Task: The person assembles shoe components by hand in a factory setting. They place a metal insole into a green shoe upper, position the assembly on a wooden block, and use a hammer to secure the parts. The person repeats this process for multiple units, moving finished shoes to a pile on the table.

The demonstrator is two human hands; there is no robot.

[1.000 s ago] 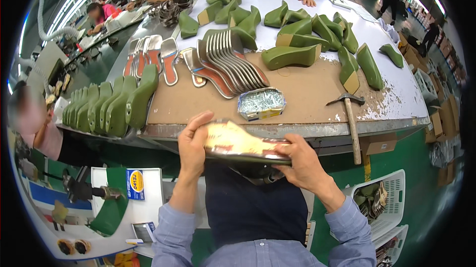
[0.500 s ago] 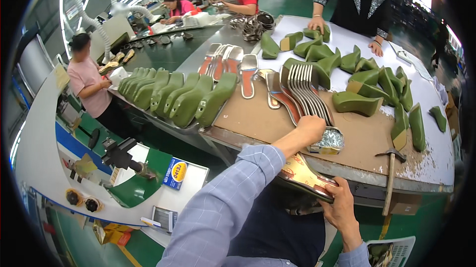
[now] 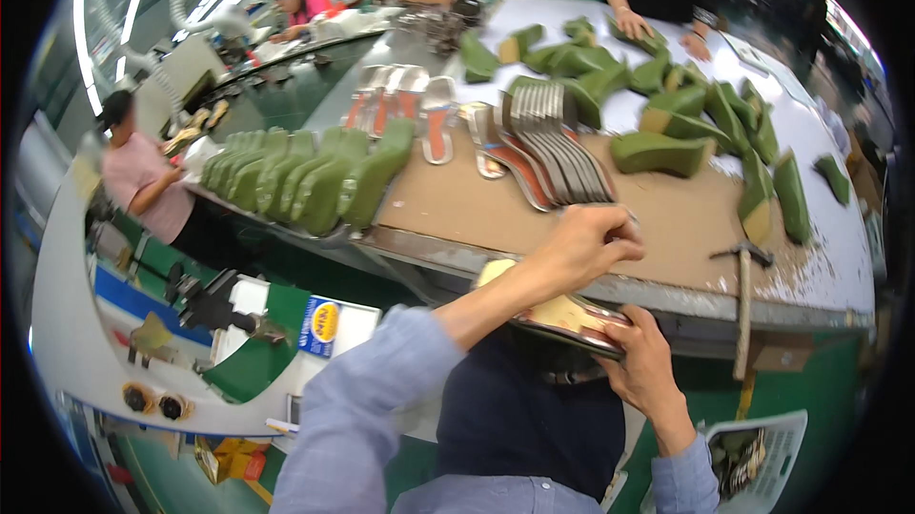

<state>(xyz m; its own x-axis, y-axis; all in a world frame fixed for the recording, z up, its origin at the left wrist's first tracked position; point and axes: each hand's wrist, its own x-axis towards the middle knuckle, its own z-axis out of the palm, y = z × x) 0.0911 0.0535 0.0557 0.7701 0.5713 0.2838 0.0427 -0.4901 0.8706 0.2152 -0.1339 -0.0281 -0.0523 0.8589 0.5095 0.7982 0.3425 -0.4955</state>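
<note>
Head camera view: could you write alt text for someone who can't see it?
A person's right hand holds a shiny shoe insole at the workbench edge while the left hand reaches over it onto the bench. On the bench lie fanned metallic insoles, green wedge heels and a hammer; other people work around it.

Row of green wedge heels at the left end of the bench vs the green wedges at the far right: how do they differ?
The left wedge row stands packed side by side, touching, in one neat line along the bench edge; the right wedges lie scattered, apart, pointing different ways. The row sits on the brown surface; many scattered ones lie on the white part. Both are green.
</note>
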